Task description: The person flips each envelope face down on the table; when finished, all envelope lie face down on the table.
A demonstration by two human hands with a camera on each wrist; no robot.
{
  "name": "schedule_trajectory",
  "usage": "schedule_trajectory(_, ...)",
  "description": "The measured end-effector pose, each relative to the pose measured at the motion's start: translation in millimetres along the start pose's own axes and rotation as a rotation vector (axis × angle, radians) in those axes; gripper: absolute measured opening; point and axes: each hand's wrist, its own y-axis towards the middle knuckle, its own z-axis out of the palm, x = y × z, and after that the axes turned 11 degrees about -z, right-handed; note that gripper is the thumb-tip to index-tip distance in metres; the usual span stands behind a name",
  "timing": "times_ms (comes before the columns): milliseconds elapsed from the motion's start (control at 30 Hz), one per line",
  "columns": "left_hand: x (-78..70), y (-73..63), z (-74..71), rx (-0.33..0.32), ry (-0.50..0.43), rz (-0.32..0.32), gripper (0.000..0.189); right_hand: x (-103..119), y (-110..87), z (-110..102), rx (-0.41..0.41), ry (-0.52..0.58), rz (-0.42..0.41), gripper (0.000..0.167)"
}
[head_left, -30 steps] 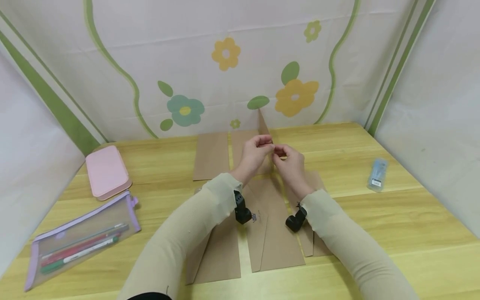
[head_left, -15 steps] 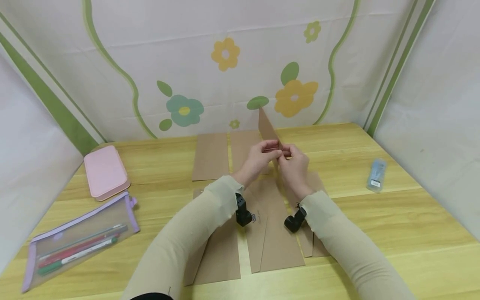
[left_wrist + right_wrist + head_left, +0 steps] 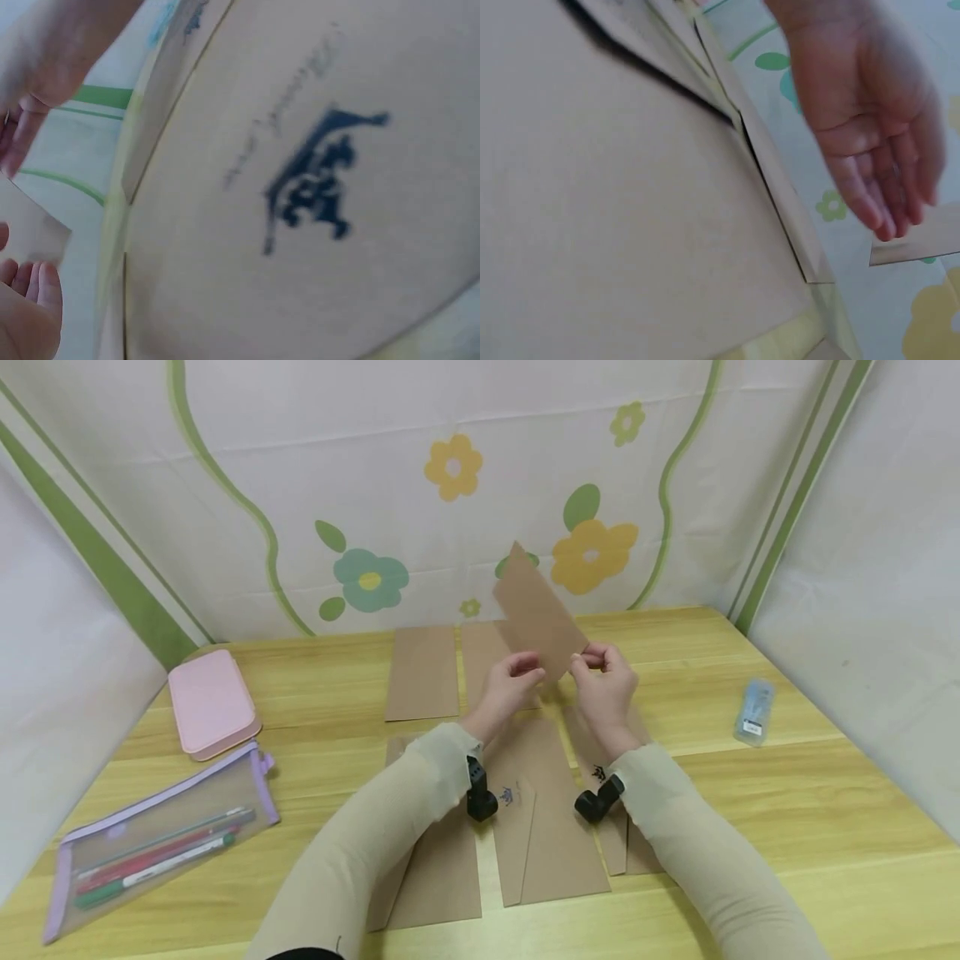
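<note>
- The flat brown rectangular paper piece (image 3: 536,610) is held tilted above the yellow wood-grain table (image 3: 712,793), pinched by the right hand (image 3: 607,695).
- The left hand (image 3: 502,693) is kept loosely parted beside it (contact cannot be told).
- For control, 2 edges should be lightly supported.

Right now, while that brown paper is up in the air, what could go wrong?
The raised paper might slip, since only the right hand clearly pinches it, near a corner. If it falls, it could nudge the brown envelopes lying on the table. The left sleeve, overlapping the left front envelope in the head view, might drag that one.
</note>
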Motion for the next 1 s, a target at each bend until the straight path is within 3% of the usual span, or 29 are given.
schedule_trajectory(267,6.8,-1.3,-4.8,-0.067,-0.024,-0.040,0.043,9.4,3.7,-6.3,-0.053,0.256,0.197,0.011)
schedule_trajectory(500,9.0,-1.7,-1.7,-0.038,-0.073,-0.013,0.043,11.9,7.7,-10.5,-0.114,0.399,0.335,0.018)
schedule_trajectory(867,13.0,-2.5,5.2,-0.040,-0.118,-0.009,0.044,-1.7,4.8,-11.9,-0.219,0.514,0.454,0.023)
schedule_trajectory(1000,13.2,-2.4,5.4,-0.042,-0.138,-0.014,0.047,-6.1,5.8,-12.2,-0.203,0.540,0.481,0.024)
